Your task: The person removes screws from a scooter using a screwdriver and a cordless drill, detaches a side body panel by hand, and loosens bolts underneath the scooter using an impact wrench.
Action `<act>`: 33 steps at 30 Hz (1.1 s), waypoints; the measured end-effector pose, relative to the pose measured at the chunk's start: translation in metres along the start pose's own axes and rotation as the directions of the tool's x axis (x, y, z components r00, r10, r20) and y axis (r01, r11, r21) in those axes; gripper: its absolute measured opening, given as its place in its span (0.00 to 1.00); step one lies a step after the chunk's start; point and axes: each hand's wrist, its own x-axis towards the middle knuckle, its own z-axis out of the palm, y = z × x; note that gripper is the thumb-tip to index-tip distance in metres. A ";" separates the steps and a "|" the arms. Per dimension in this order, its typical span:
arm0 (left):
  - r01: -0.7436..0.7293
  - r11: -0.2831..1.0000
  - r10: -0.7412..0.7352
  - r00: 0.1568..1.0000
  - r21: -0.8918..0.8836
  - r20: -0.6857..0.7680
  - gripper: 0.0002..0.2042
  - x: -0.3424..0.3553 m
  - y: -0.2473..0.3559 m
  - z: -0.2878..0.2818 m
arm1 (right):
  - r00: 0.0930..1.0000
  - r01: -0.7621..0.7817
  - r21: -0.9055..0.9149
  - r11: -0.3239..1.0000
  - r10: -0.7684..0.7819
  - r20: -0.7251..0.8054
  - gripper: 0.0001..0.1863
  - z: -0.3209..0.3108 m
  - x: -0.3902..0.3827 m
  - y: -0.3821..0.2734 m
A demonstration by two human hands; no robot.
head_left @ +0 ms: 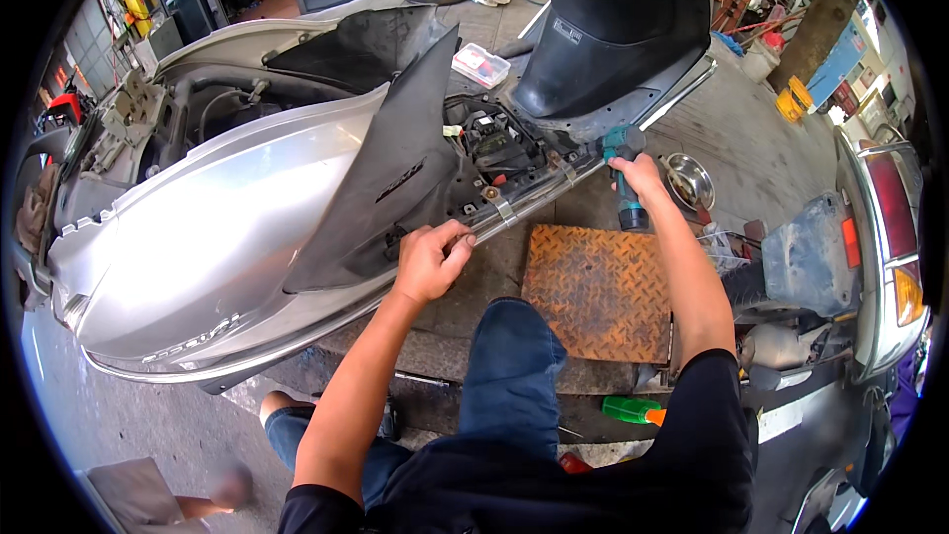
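Note:
A silver scooter [232,208] with part of its floor panel off lies across the left and middle. My right hand [643,180] is closed around the grip of a teal and black cordless driver [623,142]. The driver's head is against the scooter's edge below the black front panel [603,49]; its tip is hidden. My left hand [432,262] has its fingers curled on a shiny trim strip [539,196] along the scooter's lower side. Exposed wiring and a dark battery area [489,133] show just beyond the strip, with metal brackets [502,206] beside it.
A rusty tread plate [598,292] lies right of my knee. Beyond the driver is a metal bowl [689,181]. A green-handled tool [633,409] is near my right side. A clear parts box [480,66] stands behind the scooter; another vehicle's tail light [892,206] is far right. A person's arm shows lower left.

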 end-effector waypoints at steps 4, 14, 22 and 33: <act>-0.026 1.000 0.026 1.000 -0.004 -0.017 0.07 0.000 -0.004 -0.003 | 0.997 0.003 0.001 1.000 -0.003 0.082 0.19 -0.002 0.006 0.006; -0.014 0.999 0.012 0.999 -0.036 -0.049 0.07 0.001 -0.004 0.002 | 0.991 0.009 0.083 0.997 -0.020 0.130 0.19 -0.008 0.010 0.013; -0.034 0.999 0.032 0.998 -0.030 -0.054 0.07 0.000 -0.008 0.002 | 0.989 0.015 0.043 0.999 -0.021 0.148 0.17 -0.007 0.003 0.003; -0.061 0.997 0.058 0.996 -0.042 -0.074 0.05 0.001 -0.006 0.003 | 0.919 0.210 -0.286 0.935 -0.089 0.385 0.19 -0.019 0.034 -0.039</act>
